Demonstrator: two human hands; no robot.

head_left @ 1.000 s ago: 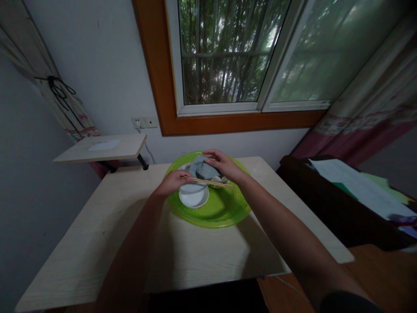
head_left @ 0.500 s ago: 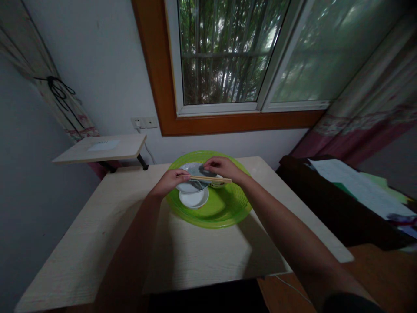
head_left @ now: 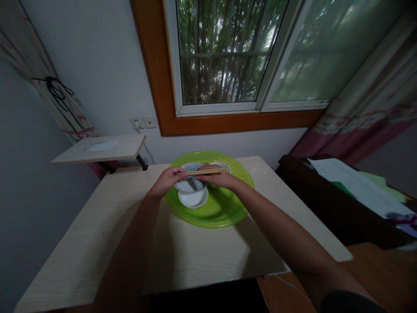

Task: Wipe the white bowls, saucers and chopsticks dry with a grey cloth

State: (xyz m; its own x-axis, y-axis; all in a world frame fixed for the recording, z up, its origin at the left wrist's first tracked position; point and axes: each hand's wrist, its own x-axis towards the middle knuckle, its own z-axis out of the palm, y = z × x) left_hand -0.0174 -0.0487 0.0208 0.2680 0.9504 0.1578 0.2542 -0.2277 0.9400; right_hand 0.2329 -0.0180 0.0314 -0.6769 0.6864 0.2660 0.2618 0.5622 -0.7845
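Observation:
A pair of wooden chopsticks lies level above a green plastic basin. My left hand pinches the chopsticks at their left end. Just behind their middle is my right hand, fingers closed on a grey cloth; part of the cloth hangs below the chopsticks and the rest is hidden by the hand. Under the hands, inside the basin, sit a larger white dish, a small white dish in front of it, and a white bowl partly covered by my right hand.
The basin rests on a pale wooden table against the wall under a window. A small raised shelf stands at the back left. To the right, papers lie on a dark piece of furniture.
My right hand has drawn the grey cloth from over the bowls down to the chopsticks and closed around it there. My left hand still holds the chopsticks, now more level.

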